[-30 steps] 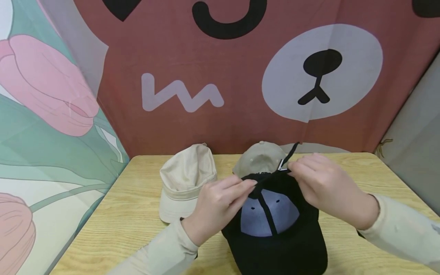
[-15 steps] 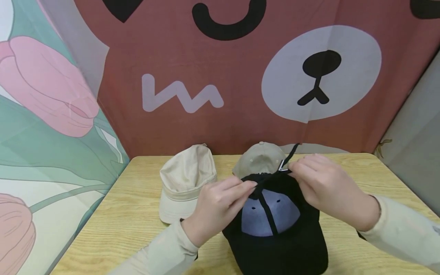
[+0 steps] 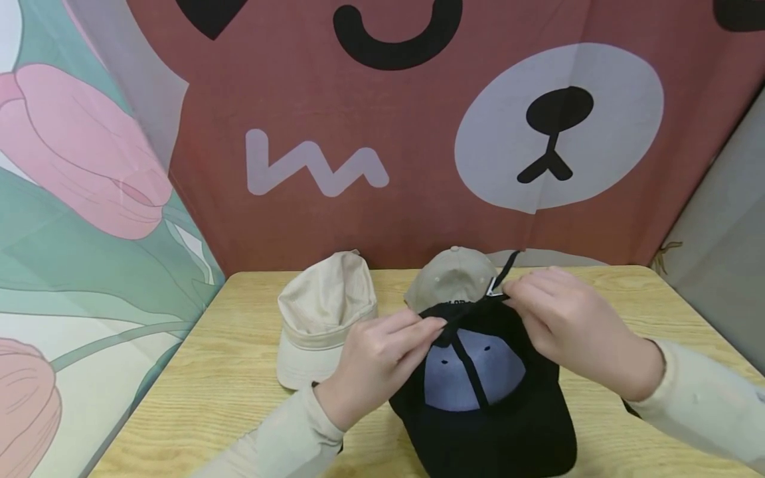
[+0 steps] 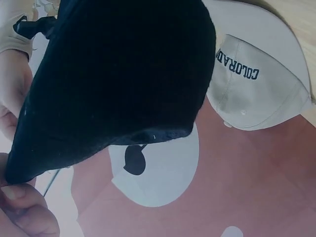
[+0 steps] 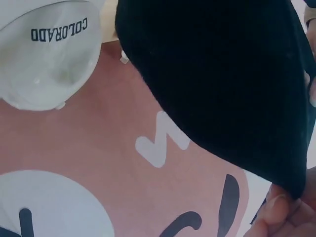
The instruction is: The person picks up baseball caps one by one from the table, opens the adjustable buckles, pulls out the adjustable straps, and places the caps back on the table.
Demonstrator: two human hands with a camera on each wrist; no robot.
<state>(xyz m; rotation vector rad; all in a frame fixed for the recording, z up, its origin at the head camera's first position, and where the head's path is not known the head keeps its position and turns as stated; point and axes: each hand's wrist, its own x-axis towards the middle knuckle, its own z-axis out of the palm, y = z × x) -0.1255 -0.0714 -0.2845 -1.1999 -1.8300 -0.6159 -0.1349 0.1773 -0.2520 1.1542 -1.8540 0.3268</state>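
Note:
A black baseball cap hangs between both hands in the head view, its inside and pale blue-grey lining turned toward me. My left hand pinches the cap's back strap on the left. At the strap's other end, my right hand pinches the cap beside a metal buckle. The strap's loose tail sticks up past the buckle. In the left wrist view the black crown fills much of the picture, with fingertips at its lower corner. The right wrist view shows fingers gripping the opposite corner.
A cream cap sits on the wooden table at left. Behind the black cap stands a beige cap, lettered COLORADO in both wrist views. A reddish-brown printed cloth hangs at the table's far edge.
The black cap's visor has shifted slightly right. Both hands keep their hold on the strap and cap in nearly the same place.

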